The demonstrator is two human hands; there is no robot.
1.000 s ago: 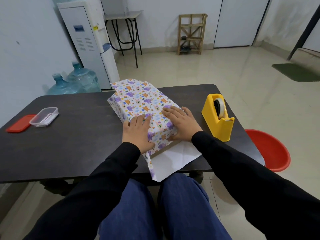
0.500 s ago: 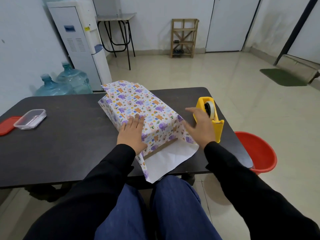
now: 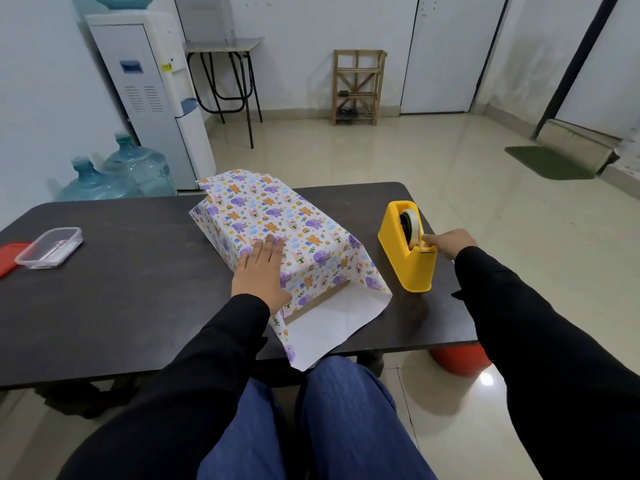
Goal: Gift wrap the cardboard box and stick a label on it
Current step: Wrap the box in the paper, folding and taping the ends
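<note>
The box (image 3: pixel 277 230) lies in the middle of the dark table (image 3: pixel 121 289), covered with patterned paper (image 3: pixel 301 244). Its long axis runs from the near right to the far left, so the near end points toward the person and a little to the right. This near end is not closed: a brown strip of cardboard shows under the paper edge, and a white flap of paper lies flat on the table in front of it and passes over the table edge.

The left hand (image 3: pixel 261 271) rests flat on the near left part of the box top, fingers stretched out and together, pressing the paper down. The right hand (image 3: pixel 450 242) is at the yellow dispenser (image 3: pixel 407 251), which stands just to the right of the box; its fingertips are pinched at the tape near the cutter.

One second ago both hands lay flat on the box. Half a second ago the right hand was in the air, between box and dispenser. The box and the left hand have kept their place.
</note>
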